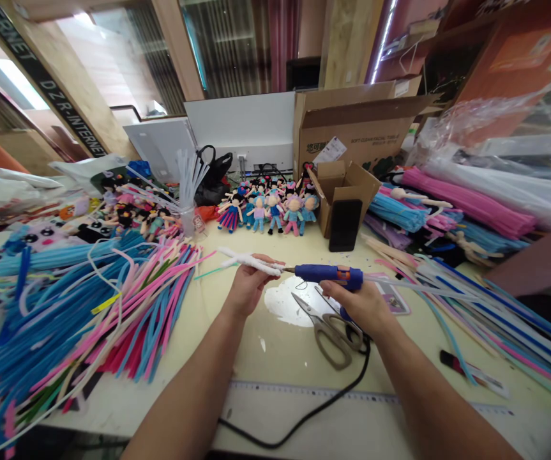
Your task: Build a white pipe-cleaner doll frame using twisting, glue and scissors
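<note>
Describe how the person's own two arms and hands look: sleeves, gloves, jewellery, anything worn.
Both forearms come up from the lower edge of the picture and are bare, with no sleeve in sight. The left hand and the right hand wear no gloves. No watch, bracelet or ring shows on either wrist or on the fingers that are visible. No markings show on either arm.

Blue glue gun [330, 275] — level, nozzle at white fuzzy figure [249, 260]
</note>
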Tool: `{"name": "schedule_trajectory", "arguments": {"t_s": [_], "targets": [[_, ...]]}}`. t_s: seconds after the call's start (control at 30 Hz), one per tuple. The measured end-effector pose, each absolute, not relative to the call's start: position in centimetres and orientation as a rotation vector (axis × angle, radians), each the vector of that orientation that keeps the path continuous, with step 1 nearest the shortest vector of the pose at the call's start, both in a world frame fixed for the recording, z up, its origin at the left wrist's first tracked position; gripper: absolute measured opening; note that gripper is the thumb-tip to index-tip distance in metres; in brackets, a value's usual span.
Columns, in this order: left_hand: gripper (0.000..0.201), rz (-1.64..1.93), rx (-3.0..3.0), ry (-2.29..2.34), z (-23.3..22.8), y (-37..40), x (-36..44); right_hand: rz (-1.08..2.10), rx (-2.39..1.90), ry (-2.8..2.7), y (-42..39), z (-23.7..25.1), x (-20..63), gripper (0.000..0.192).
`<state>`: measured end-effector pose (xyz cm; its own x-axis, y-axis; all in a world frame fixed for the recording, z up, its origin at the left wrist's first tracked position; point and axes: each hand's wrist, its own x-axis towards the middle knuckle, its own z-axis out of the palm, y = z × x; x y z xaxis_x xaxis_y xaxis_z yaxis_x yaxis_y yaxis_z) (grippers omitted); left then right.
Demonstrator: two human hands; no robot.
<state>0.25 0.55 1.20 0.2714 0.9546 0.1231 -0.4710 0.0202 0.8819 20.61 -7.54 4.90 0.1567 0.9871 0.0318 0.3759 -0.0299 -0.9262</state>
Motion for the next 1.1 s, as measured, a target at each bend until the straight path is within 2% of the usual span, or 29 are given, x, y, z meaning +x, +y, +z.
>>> {"name": "schedule_trajectory", "arguments": {"t_s": [0.6,0.93,1.1], "targets": [[0.020,1.208,0.931,0.598,1.4,0.3,0.6,0.955,-1.531,-1.303,-7.1,4.2,20.8,0.029],[0.031,1.199,0.822,0.590,1.2,0.3,0.7,0.966,-1.484,-1.309,-6.8,3.0,20.8,0.034],[0.029,1.206,0.807,0.587,1.2,0.3,0.8,0.945,-1.452,-1.330,-6.8,3.3,20.6,0.029]]}}
